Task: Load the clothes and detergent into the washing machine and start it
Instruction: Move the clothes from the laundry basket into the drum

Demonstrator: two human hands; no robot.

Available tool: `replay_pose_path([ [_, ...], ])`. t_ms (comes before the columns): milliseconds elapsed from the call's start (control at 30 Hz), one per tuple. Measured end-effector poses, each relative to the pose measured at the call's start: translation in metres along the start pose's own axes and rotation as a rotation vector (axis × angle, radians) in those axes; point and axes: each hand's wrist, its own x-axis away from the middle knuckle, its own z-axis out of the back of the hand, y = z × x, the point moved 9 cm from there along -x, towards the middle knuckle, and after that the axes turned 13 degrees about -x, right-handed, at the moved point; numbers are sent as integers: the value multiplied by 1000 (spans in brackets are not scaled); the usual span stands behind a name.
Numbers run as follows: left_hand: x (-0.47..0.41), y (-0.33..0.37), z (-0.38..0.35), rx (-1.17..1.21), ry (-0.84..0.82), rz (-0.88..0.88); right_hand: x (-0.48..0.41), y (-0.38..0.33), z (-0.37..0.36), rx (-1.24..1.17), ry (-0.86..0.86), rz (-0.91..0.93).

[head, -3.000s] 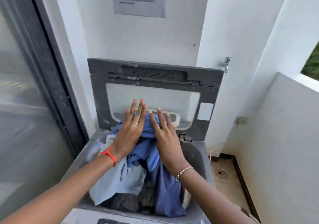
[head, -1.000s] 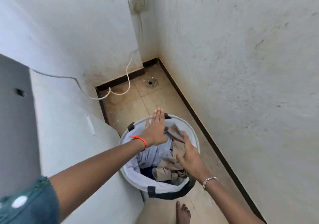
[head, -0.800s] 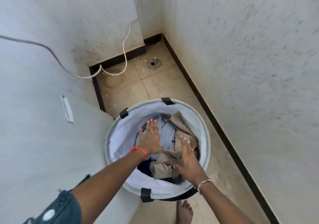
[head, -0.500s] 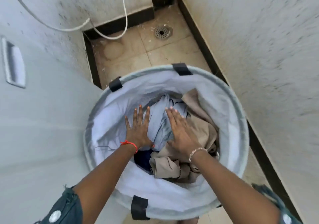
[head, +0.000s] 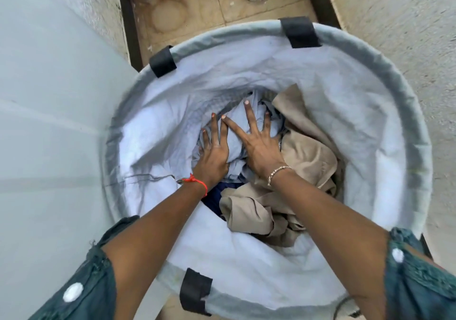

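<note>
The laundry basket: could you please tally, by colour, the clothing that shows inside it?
Light blue clothing: 1 bunch
Beige clothing: 1 bunch
Dark blue clothing: 1 bunch
Total: 3 bunches; how many pieces each holds cannot be told.

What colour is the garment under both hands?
Light blue; the head view shows the garment best.

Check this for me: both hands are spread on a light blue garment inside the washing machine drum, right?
Not the drum. The head view shows the left hand and right hand spread on the light blue garment inside a round fabric laundry basket standing on the floor.
</note>
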Motion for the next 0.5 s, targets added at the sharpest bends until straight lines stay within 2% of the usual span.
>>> replay_pose_path([
  [67,3,10,6,-125,72,-38,2,-1,3,-10,0,5],
  [233,9,27,22,-463,60,-81,7,1,10,21,36,-7],
  [333,11,38,55,-499,144,-57,18,-4,33,-6,82,-18],
  [400,18,44,73,-422,202,-26,34,-10,47,-43,81,-46],
  [467,28,54,127,-378,292,-40,61,-36,88,-76,214,-26],
  [500,39,57,123,-379,268,-33,72,-39,83,-96,271,-23],
])
